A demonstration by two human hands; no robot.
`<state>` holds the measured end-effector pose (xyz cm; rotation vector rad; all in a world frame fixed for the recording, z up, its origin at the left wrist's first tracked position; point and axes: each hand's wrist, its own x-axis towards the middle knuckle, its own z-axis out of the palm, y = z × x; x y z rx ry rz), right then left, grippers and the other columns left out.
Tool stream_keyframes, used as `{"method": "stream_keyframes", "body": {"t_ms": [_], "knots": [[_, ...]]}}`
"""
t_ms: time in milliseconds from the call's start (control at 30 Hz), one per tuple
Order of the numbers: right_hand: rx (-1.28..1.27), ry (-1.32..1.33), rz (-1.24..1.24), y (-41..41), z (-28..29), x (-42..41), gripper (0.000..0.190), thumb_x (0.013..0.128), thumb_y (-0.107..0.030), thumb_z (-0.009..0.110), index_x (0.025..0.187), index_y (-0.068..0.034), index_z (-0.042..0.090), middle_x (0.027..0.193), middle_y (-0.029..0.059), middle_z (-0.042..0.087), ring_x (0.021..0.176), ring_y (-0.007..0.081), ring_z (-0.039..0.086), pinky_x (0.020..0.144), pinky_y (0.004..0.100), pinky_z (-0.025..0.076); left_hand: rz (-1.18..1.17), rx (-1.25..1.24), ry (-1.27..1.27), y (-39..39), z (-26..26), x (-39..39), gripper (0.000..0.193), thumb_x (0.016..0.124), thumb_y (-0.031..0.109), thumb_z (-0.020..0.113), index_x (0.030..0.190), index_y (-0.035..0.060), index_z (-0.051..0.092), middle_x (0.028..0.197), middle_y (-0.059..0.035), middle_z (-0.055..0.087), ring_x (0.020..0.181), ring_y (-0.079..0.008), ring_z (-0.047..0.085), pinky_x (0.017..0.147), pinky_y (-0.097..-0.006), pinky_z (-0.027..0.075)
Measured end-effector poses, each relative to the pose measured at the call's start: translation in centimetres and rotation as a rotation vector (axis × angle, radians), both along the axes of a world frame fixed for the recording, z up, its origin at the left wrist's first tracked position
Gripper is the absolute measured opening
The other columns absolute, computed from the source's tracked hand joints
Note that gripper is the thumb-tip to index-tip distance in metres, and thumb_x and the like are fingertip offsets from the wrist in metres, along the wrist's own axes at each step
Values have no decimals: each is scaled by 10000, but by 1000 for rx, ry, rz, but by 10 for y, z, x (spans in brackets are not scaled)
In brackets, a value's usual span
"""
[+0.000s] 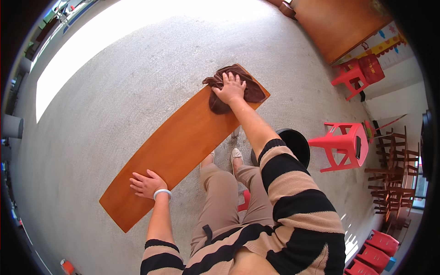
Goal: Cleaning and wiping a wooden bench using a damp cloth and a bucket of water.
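A long orange-brown wooden board or tabletop [175,141] lies before me, running from lower left to upper right. My left hand [148,185] rests flat on its lower left part, fingers apart, with a pale bangle on the wrist. At the far right end, my right hand [232,87] presses with spread fingers on a crumpled dark brown cloth [220,103], which covers much of that end and hangs partly over the edge. The palm hides the middle of the cloth. What supports the board is mostly hidden beneath it.
A black bucket or basin [297,146] stands on the floor right of my right forearm. Beyond it is a red plastic stool [347,144] with a dark phone-like object on top. Another red stool [354,75], stacked wooden furniture [392,172] and red stools [374,254] line the right side.
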<state>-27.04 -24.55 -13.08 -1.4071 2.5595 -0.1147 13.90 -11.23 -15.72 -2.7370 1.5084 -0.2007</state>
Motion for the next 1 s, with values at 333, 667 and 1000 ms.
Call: {"method": "stream_keyframes", "body": {"t_ms": [333,667,1000], "knots": [[1,51,-134,-18,-7,-14,838,909,-603,548,1584,-156,330,1654,61,299,1530,285,250,1201,577,222,-6,17,30,-1,-5,5,662,1016,468,452,1547,84,356,1613,-202,313,1500,-413,262,1193,-595,231],[-194,64,378,65,-15,168,821,864,-523,631,1522,-85,410,1595,113,382,1491,320,307,1184,610,183,-20,1,36,-2,0,2,669,1010,485,446,1546,96,355,1616,-193,302,1494,-421,268,1178,-618,245],[-289,-196,830,120,-4,256,688,872,-420,657,1456,-87,508,1539,117,453,1460,318,361,1189,615,170,3,0,53,-1,0,2,677,991,475,470,1546,103,364,1615,-185,315,1497,-414,268,1183,-611,235]]}}
